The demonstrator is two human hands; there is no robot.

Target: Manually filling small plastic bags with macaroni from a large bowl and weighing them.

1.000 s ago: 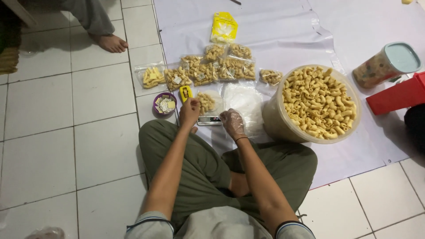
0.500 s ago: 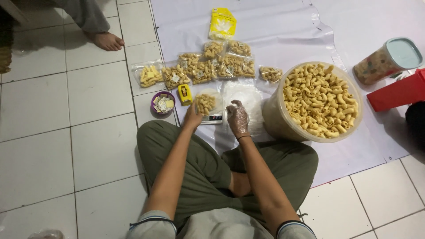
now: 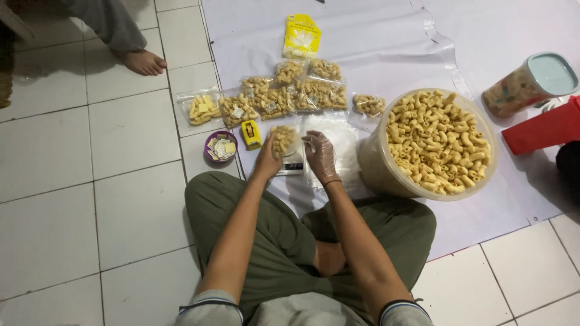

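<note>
Since half a second ago the left hand [image 3: 266, 162] has kept its place at the small bag of snacks [image 3: 282, 140], while the gloved right hand [image 3: 320, 156] has shifted a little closer to the bag's right edge; a second ago the right hand sat lower, nearer the knees. The left grip is clamped on the bag, holding it over a small scale [image 3: 292, 166] that lies just left of the big tub of snacks [image 3: 436, 143]. The right hand, in a clear plastic glove, has its fingers curled together beside the bag's mouth; whether it pinches the plastic I cannot tell.

The tub stands on a white sheet [image 3: 386, 36] spread on the tiled floor [image 3: 90, 157]. Left of the tub, beyond the bag, lie a yellow tape dispenser [image 3: 251, 134] and a purple bowl of labels [image 3: 221, 147]. Up and left of the tub rests a row of filled bags [image 3: 284, 95], with a yellow pouch [image 3: 301, 36] past them. To the tub's right are a lidded jar [image 3: 531, 84] lying tilted and a red object [image 3: 541, 130]. Another person's bare foot [image 3: 144, 61] rests far to the left.
</note>
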